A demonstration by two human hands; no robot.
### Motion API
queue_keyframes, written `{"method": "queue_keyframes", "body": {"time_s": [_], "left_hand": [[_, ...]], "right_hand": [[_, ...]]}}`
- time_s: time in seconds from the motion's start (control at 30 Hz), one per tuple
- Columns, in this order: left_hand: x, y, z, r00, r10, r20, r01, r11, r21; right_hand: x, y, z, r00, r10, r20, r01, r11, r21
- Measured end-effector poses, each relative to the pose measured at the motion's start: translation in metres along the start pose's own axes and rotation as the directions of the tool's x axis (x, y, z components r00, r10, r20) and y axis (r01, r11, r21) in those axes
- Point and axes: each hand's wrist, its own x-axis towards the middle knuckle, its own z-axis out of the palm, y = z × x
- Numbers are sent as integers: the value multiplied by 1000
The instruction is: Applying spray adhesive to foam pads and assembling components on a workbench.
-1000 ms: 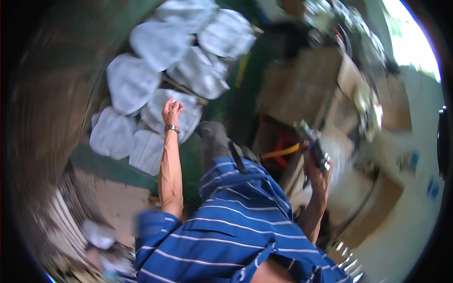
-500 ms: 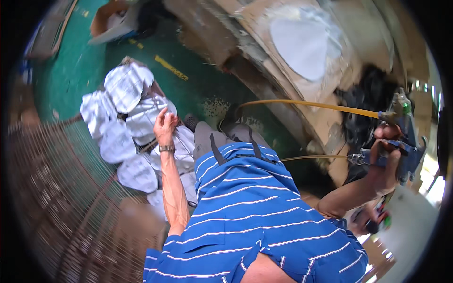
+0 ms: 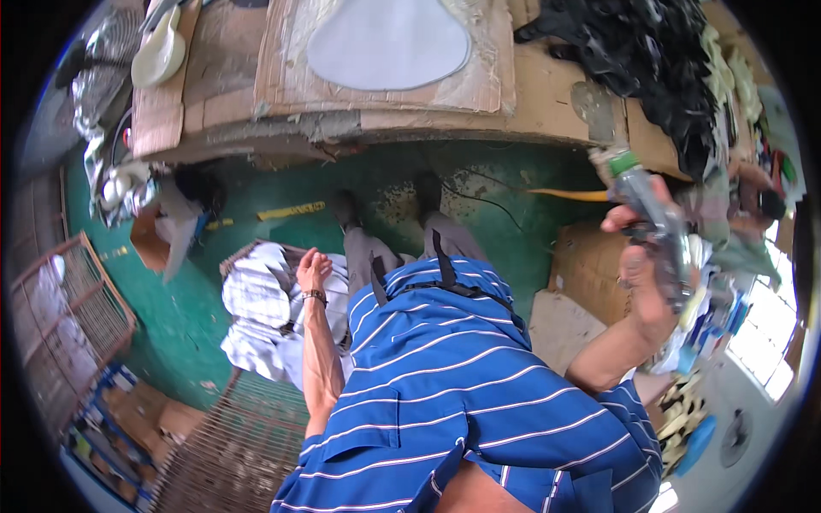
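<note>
My right hand is wrapped round a spray gun with a green part at its top and a yellow hose beside it. Motion blurs the gun's details. My left hand hangs low with its fingers loosely apart and nothing visible in it. Just left of that hand, several white rounded fabric pieces lie overlapping on a wire rack. Ahead of me, a white rounded flat piece lies on a cardboard sheet on the table.
The cardboard-covered table spans the front, with black gloves heaped at its right and a pale scoop at its left. Wire racks stand left. A carton stands below the table. A blurred shape at far right may be another person's arm.
My view has turned, so the table now lies straight ahead and the fabric pieces are nearer my legs. The spray gun has tilted in my right hand. My left hand remains low.
</note>
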Motion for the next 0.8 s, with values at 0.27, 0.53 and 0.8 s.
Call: {"method": "queue_keyframes", "body": {"time_s": [0.27,0.53,0.8], "left_hand": [[98,40,-48,955,-295,-37,296,955,34],[90,72,7,987,-161,-16,159,947,280],[57,20,12,966,-258,28,235,916,324]], "right_hand": [[-51,-2,64,974,224,-20,-224,966,-126],[-31,-9,69,989,111,-93,-125,979,-163],[-43,0,63,989,127,69,-112,975,-194]]}}
